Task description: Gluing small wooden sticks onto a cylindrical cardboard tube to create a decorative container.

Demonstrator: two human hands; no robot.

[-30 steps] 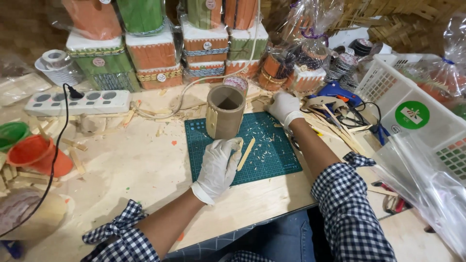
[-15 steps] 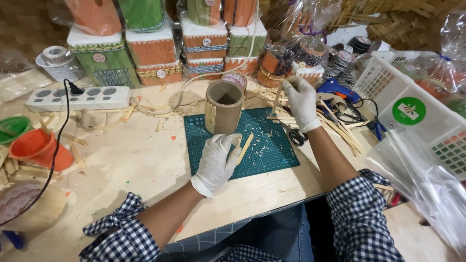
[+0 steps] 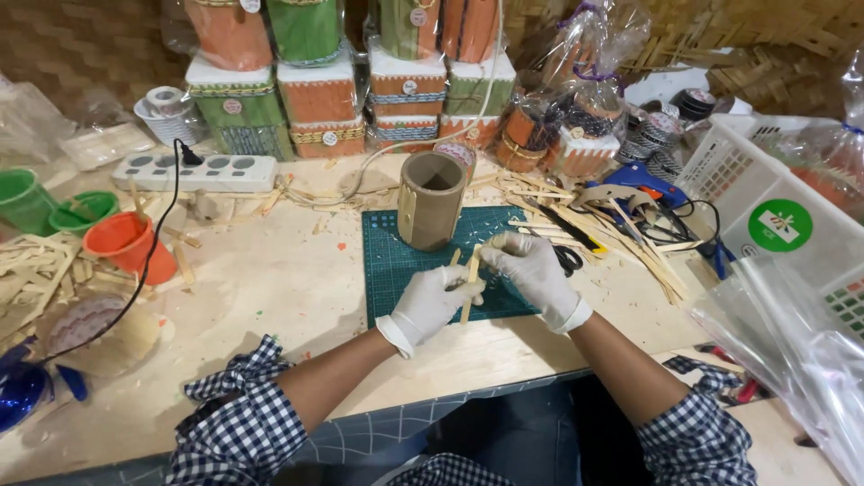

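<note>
Right now I am pinching a thin wooden stick (image 3: 470,286) with both gloved hands, left hand (image 3: 432,301) and right hand (image 3: 531,273) closed on it, over the green cutting mat (image 3: 396,270), just before the upright cardboard cylinder (image 3: 431,200).

A thin, pale wooden stick (image 3: 470,286) sits near the middle of the frame, held roughly upright between the gloved left hand (image 3: 430,301) and gloved right hand (image 3: 533,270), both pinched around it, just above the green cutting mat (image 3: 396,270) on the counter.
</note>
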